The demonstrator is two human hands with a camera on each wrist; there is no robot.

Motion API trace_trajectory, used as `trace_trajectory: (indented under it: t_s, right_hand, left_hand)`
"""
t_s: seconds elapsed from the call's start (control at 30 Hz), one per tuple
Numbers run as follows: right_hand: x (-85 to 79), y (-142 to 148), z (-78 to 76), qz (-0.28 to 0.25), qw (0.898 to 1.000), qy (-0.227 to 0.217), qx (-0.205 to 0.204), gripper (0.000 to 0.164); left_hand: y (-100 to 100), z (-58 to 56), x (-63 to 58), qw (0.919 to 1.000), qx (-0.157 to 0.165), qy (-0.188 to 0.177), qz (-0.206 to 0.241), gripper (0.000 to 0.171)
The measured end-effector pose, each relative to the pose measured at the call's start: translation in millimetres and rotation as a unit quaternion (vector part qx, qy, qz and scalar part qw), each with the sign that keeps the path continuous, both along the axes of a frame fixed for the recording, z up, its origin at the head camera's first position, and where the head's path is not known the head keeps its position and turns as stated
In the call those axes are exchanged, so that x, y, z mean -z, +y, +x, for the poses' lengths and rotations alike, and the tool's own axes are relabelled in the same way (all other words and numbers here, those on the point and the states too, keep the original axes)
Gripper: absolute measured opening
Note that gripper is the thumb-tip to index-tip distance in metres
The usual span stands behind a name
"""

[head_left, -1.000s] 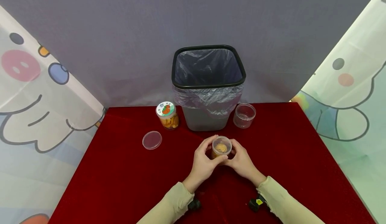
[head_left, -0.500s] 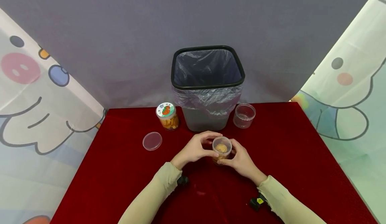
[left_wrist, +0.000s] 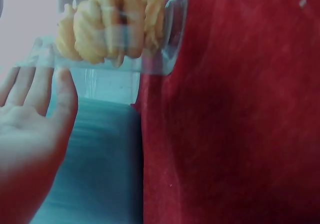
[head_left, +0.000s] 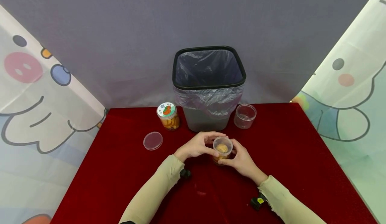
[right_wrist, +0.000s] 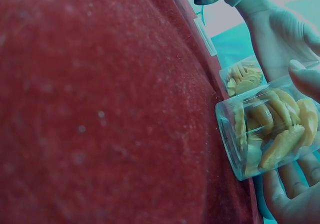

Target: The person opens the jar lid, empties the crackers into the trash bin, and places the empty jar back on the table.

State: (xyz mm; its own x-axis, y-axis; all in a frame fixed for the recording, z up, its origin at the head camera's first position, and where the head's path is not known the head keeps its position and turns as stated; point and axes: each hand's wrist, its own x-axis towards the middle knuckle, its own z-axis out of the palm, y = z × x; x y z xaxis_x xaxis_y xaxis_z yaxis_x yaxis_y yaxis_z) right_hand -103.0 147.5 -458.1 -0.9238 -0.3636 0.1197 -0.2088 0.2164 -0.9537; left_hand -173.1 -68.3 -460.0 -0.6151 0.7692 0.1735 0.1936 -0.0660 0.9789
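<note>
Between both hands stands a small clear jar of piped cookies point(head_left: 222, 147) on the red cloth. It has a pale translucent rim; whether a clear lid covers the top is hard to tell. My left hand point(head_left: 197, 146) spans its upper part, with fingers along the far side and thumb on the near side. My right hand point(head_left: 241, 160) grips the jar lower down from the right. In the left wrist view the cookies point(left_wrist: 105, 26) show through the wall, and the left hand point(left_wrist: 37, 119) is at the jar's upper end. The right wrist view shows the right hand point(right_wrist: 295, 194) against its side.
A lined trash bin point(head_left: 208, 115) stands behind the hands. Left of it are a jar with a printed lid point(head_left: 168, 116) and a loose clear lid point(head_left: 153, 141). An empty clear jar point(head_left: 245, 117) is right of the bin. Red cloth point(head_left: 120, 170) covers the table.
My left hand has loosened, swung leftward at the wrist and taken the jar's upper part anew, its fingers now reaching farther along the back. The right hand and jar have stayed put.
</note>
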Motion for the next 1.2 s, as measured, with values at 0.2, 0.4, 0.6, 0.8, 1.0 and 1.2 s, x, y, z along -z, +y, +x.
trace_trajectory:
  t_s: [0.2,0.4,0.6,0.8,1.0,1.2]
  right_hand:
    - [1.0,-1,0.5,-0.003,1.0,0.002,0.0,0.068]
    - [1.3,-1,0.1,-0.003,1.0,0.001,-0.004,0.068]
    - [10.5,2,-2.0,-0.004,1.0,0.001,-0.001,0.067]
    - [35.7,5,-9.1,-0.013,1.0,0.016,0.005,0.067]
    - [38.3,5,-9.5,-0.015,0.999,0.024,0.016,0.064]
    - [36.5,5,-9.9,-0.018,0.999,0.025,0.014,0.065]
  left_hand:
    - [2,12.5,0.2,0.9983,-0.058,0.004,-0.001,0.065]
    - [8,30.8,-1.7,0.992,-0.123,-0.027,0.008,0.067]
    - [17,49.7,-4.8,0.9788,-0.198,-0.05,0.021,0.065]
    - [31,64.8,-1.5,0.9541,-0.298,-0.017,0.021,0.065]
    - [43,74.1,0.2,0.932,-0.36,-0.002,0.04,0.065]
    - [40,73.6,2.4,0.937,-0.346,0.021,0.039,0.067]
